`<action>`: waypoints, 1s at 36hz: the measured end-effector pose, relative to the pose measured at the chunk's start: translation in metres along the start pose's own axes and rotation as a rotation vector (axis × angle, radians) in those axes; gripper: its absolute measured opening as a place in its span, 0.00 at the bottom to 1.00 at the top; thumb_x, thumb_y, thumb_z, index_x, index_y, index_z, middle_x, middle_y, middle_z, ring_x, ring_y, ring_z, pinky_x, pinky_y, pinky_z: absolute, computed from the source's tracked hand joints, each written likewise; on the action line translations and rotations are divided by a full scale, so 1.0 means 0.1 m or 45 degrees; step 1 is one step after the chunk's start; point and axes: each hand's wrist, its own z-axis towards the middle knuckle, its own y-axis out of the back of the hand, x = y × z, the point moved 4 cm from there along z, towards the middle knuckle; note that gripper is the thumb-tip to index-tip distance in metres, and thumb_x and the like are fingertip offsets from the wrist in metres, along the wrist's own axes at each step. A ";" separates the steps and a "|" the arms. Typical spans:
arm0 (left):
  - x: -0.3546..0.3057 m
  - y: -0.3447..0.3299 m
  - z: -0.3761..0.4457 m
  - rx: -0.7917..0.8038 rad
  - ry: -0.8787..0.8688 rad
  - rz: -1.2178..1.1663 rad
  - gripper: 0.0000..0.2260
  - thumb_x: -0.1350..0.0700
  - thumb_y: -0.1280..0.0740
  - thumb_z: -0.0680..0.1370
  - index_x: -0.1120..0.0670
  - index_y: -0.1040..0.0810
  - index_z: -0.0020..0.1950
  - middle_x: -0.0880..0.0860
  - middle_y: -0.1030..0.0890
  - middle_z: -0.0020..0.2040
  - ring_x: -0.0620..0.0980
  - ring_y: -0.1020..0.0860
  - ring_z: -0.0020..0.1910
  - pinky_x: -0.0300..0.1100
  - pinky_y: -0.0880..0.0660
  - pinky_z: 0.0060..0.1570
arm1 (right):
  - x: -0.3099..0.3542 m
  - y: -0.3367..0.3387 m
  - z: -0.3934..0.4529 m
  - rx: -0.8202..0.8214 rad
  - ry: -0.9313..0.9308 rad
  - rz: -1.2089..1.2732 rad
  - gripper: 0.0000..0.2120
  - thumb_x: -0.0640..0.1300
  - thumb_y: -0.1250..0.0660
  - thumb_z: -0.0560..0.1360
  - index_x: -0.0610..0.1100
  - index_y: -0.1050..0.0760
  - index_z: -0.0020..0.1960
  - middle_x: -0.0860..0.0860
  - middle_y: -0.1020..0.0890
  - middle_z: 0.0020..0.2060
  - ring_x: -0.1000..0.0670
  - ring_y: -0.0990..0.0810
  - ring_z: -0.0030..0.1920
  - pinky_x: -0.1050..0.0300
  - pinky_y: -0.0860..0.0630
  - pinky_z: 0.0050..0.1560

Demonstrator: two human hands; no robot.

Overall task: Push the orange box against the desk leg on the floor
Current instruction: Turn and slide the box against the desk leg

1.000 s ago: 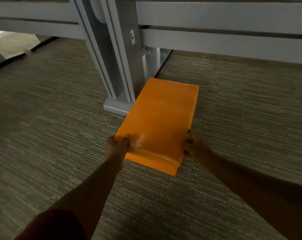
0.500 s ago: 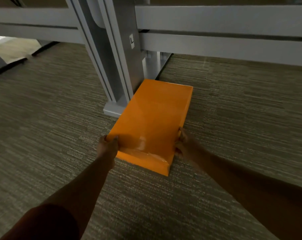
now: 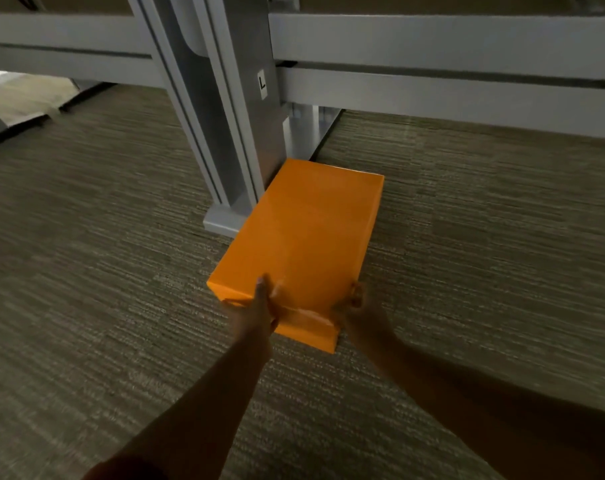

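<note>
An orange box (image 3: 308, 237) lies flat on the carpet, its long left side along the grey desk leg (image 3: 231, 133) and the leg's foot plate (image 3: 221, 221). My left hand (image 3: 256, 313) grips the box's near end, thumb on top. At the near right corner, my right hand (image 3: 358, 311) holds the box's edge. The far end of the box reaches past the leg, under the desk.
Grey horizontal desk rails (image 3: 432, 91) run left and right of the leg, low above the floor. A second grey post (image 3: 306, 133) stands behind the leg. Striped grey-brown carpet (image 3: 103, 254) covers the floor all around.
The box has slid forward and closer along the desk leg. My left hand has shifted from the near left corner toward the middle of the near end.
</note>
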 end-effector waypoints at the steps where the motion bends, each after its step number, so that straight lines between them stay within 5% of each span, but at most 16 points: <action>1: 0.00 -0.03 -0.01 0.019 0.010 -0.025 0.34 0.45 0.26 0.73 0.46 0.39 0.74 0.52 0.26 0.63 0.56 0.24 0.58 0.60 0.21 0.50 | -0.03 -0.03 -0.02 0.030 0.006 -0.021 0.39 0.51 0.27 0.71 0.56 0.43 0.76 0.49 0.25 0.65 0.44 0.20 0.58 0.38 0.19 0.54; 7: -0.07 -0.09 0.05 0.034 0.061 -0.013 0.27 0.48 0.28 0.75 0.50 0.36 0.69 0.53 0.26 0.59 0.54 0.24 0.48 0.56 0.21 0.44 | -0.08 -0.05 0.05 0.110 0.019 -0.007 0.45 0.50 0.26 0.73 0.62 0.52 0.78 0.48 0.30 0.73 0.45 0.18 0.50 0.36 0.17 0.51; 12: -0.12 -0.14 0.08 0.047 0.049 0.053 0.28 0.46 0.30 0.76 0.53 0.38 0.70 0.56 0.26 0.61 0.55 0.24 0.48 0.49 0.23 0.37 | -0.06 -0.04 0.12 0.123 0.018 0.017 0.46 0.48 0.26 0.73 0.60 0.53 0.79 0.46 0.30 0.73 0.42 0.19 0.57 0.36 0.18 0.53; 18: -0.30 -0.23 0.16 0.117 0.115 0.144 0.34 0.49 0.31 0.77 0.56 0.44 0.76 0.61 0.31 0.71 0.63 0.28 0.66 0.60 0.22 0.54 | 0.05 0.01 0.24 0.155 0.041 -0.040 0.44 0.44 0.28 0.75 0.55 0.53 0.80 0.46 0.32 0.75 0.40 0.23 0.65 0.35 0.23 0.61; 36: -0.33 -0.29 0.12 -0.004 0.048 0.389 0.25 0.47 0.34 0.79 0.65 0.32 0.67 0.66 0.25 0.64 0.67 0.24 0.61 0.61 0.24 0.60 | 0.19 0.06 0.29 0.297 -0.160 0.029 0.47 0.32 0.32 0.77 0.60 0.57 0.80 0.43 0.42 0.79 0.37 0.27 0.68 0.38 0.21 0.61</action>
